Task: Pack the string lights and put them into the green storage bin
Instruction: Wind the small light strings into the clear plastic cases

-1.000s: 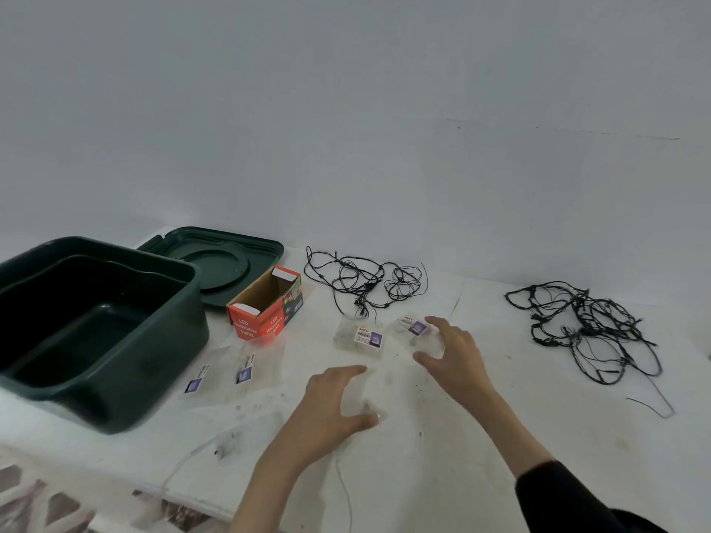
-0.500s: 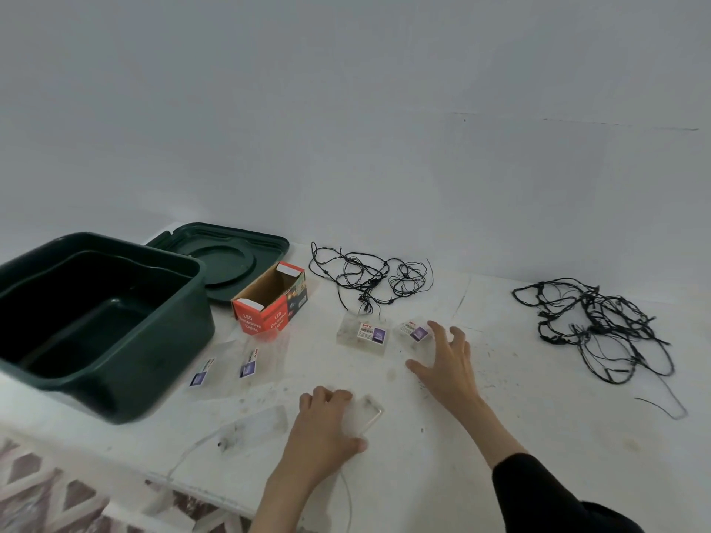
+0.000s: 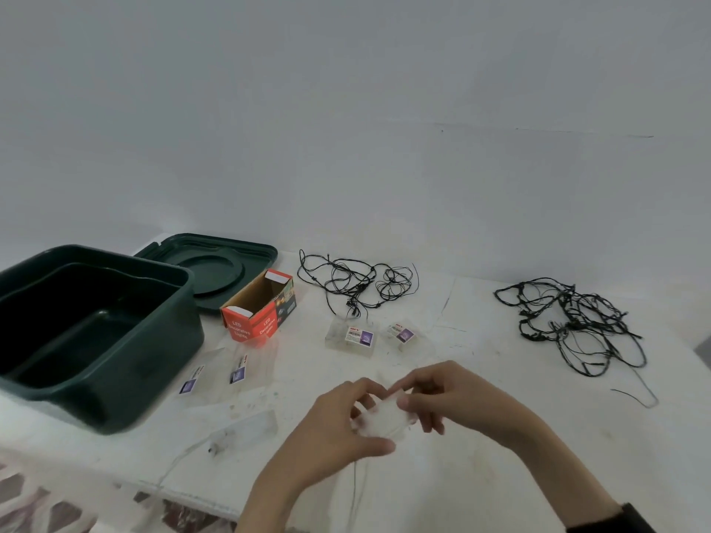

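Observation:
My left hand (image 3: pixel 338 428) and my right hand (image 3: pixel 450 398) meet above the near part of the white table (image 3: pixel 481 475) and together pinch a small clear plastic pack (image 3: pixel 383 419) with a thin wire hanging from it. The open green storage bin (image 3: pixel 115 363) stands empty at the left. Two black string light tangles lie further back, a smaller one (image 3: pixel 358 282) in the middle and a bigger one (image 3: pixel 573 321) at the right.
The bin's green lid (image 3: pixel 215 263) lies behind the bin. An open red LED lights carton (image 3: pixel 257 321) sits beside it. Clear labelled packs lie at mid table (image 3: pixel 352 336), (image 3: pixel 402 334) and by the bin (image 3: pixel 215 375). Another clear pack (image 3: pixel 246 432) lies near the front edge.
My left hand lifted the clear pack off the table. My right hand came back from the far packs and now pinches the same pack with it.

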Tool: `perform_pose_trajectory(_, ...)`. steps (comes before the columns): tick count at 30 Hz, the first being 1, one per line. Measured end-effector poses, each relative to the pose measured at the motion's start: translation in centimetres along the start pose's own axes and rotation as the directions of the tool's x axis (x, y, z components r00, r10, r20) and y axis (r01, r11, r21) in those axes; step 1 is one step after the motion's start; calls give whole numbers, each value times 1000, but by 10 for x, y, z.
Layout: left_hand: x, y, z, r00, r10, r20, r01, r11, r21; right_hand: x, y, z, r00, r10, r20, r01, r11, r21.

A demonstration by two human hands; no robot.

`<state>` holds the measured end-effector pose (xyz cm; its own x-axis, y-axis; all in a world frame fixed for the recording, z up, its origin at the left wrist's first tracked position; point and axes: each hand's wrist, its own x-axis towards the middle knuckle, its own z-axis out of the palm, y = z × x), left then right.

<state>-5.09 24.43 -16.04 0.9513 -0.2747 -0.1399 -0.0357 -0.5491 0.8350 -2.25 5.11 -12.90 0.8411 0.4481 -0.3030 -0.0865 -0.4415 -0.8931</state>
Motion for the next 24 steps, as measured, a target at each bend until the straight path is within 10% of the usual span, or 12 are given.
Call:
perform_pose_trajectory(12,-18,22,-18,994,46,99,3,895,-446,-27,-14,-7,968,112,-226,30,838,546)
perform_pose_trajectory(24,-8,61,13,933,90,-348,-294,750,-593,-76,-48,-10,962,71,-263,244,201,949)
